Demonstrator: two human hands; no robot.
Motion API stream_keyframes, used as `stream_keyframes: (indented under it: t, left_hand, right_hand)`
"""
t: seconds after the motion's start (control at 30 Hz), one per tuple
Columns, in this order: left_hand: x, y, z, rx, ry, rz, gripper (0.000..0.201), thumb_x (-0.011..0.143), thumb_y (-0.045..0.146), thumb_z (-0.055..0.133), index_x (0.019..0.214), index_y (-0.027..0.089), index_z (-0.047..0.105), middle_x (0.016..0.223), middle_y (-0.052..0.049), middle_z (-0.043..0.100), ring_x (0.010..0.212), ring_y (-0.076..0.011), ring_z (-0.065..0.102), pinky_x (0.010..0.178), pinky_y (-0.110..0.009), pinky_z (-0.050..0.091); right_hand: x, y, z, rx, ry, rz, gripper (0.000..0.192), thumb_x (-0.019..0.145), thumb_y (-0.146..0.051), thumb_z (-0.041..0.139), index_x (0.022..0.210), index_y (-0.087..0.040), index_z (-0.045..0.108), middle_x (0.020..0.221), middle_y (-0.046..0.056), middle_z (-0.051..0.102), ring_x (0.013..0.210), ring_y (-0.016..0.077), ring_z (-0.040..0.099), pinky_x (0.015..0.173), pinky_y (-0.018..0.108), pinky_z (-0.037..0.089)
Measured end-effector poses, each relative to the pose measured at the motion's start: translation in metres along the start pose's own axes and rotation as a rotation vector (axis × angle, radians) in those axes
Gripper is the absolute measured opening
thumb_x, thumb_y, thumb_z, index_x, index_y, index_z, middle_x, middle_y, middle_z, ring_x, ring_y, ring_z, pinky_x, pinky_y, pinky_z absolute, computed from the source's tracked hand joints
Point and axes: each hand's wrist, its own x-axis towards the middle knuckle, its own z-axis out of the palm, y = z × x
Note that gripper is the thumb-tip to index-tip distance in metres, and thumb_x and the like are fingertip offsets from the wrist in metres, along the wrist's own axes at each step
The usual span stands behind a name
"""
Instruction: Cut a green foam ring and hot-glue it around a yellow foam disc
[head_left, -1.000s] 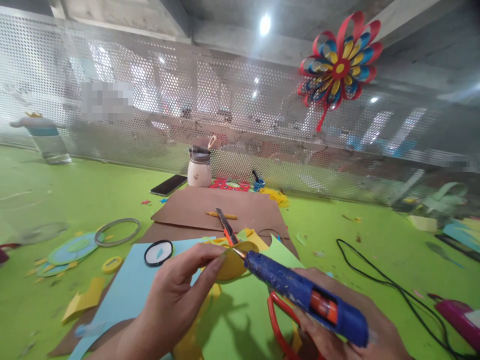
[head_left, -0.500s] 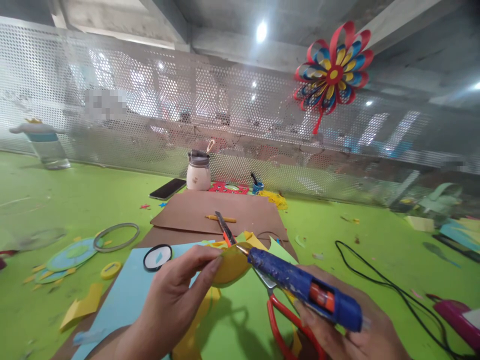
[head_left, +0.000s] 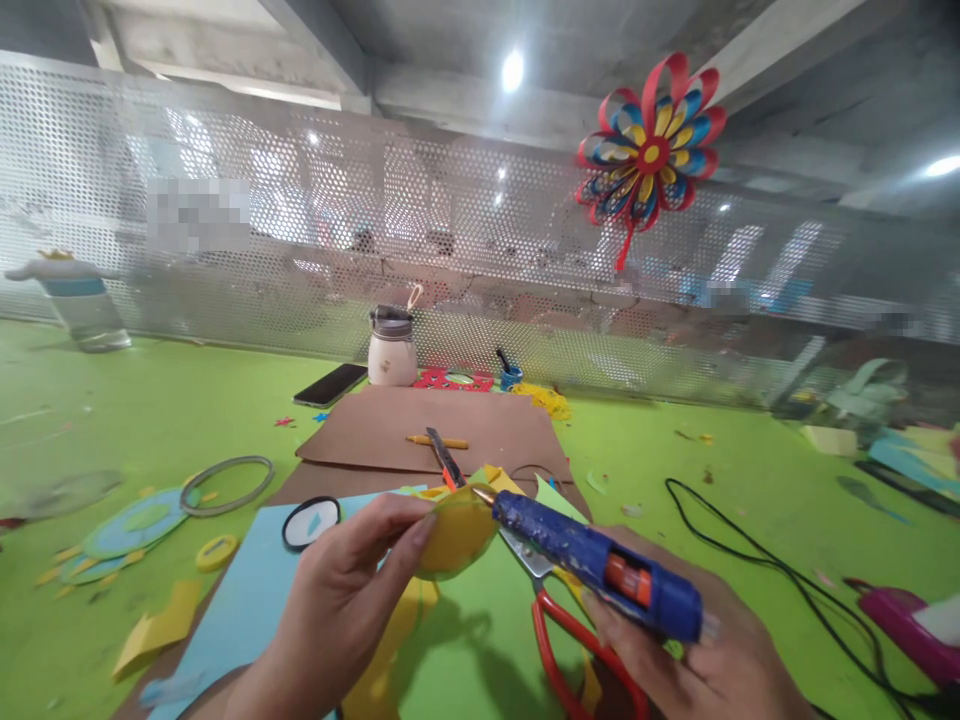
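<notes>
Head view, what do the hands hold?
— Low centre of the frame, the left hand [head_left: 337, 600] pinches a yellow paper disc [head_left: 457, 530]; the right hand [head_left: 697, 670] grips a blue glue gun [head_left: 592, 565], nozzle touching the disc.
— Beneath them?
— Red-handled scissors [head_left: 559, 640] on the green desk [head_left: 150, 400].

Craft workshop: green worktable [head_left: 750, 480] strewn with paper scraps [head_left: 157, 630], pinwheel [head_left: 651, 150] displayed.
</notes>
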Motion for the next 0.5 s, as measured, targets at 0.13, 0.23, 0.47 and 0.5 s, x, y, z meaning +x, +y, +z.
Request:
stream_keyframes:
  t: [0.13,0.23,0.47,0.5]
  left_hand:
    - [-0.0008,-0.0036,-0.0002,-0.027,0.011,-0.001,0.012,0.081,0.017,0.056,0.084,0.025,0.063,0.069,0.007,0.065,0.062,-0.0081,0.059,0.057,-0.011,0.045]
    - [-0.0015,-0.0047,-0.0002,-0.04,0.026,-0.003,0.012,0.08,0.017,0.057,0.083,0.026,0.064,0.068,0.007,0.064,0.061,-0.0078,0.057,0.056,-0.011,0.044]
    - [-0.0002,-0.0037,0.0008,-0.024,-0.02,-0.002,0.013,0.081,0.017,0.056,0.086,0.027,0.064,0.07,0.006,0.066,0.063,-0.0086,0.058,0.057,-0.012,0.044]
    - [-0.0004,-0.0038,0.001,-0.019,-0.022,-0.003,0.013,0.081,0.017,0.056,0.085,0.027,0.064,0.07,0.006,0.066,0.063,-0.0087,0.058,0.057,-0.012,0.044]
  right_hand:
    - [-0.0015,0.0022,-0.0005,0.014,-0.03,0.021,0.039,0.078,-0.013,0.053,0.111,-0.033,0.05,0.082,-0.005,0.067,0.064,0.0101,0.066,0.061,0.012,0.052]
    - [-0.0025,0.0027,-0.0003,0.015,-0.042,0.022,0.039,0.078,-0.012,0.053,0.111,-0.032,0.05,0.084,-0.004,0.068,0.067,0.0102,0.067,0.063,0.012,0.052]
    - [-0.0041,0.0003,0.0009,0.05,-0.033,-0.012,0.048,0.075,-0.008,0.054,0.115,-0.034,0.048,0.09,-0.005,0.068,0.074,0.0115,0.067,0.068,0.012,0.051]
    - [-0.0044,-0.0001,0.0007,0.054,-0.042,-0.022,0.049,0.075,-0.008,0.054,0.116,-0.034,0.047,0.092,-0.004,0.068,0.077,0.0123,0.067,0.069,0.013,0.051]
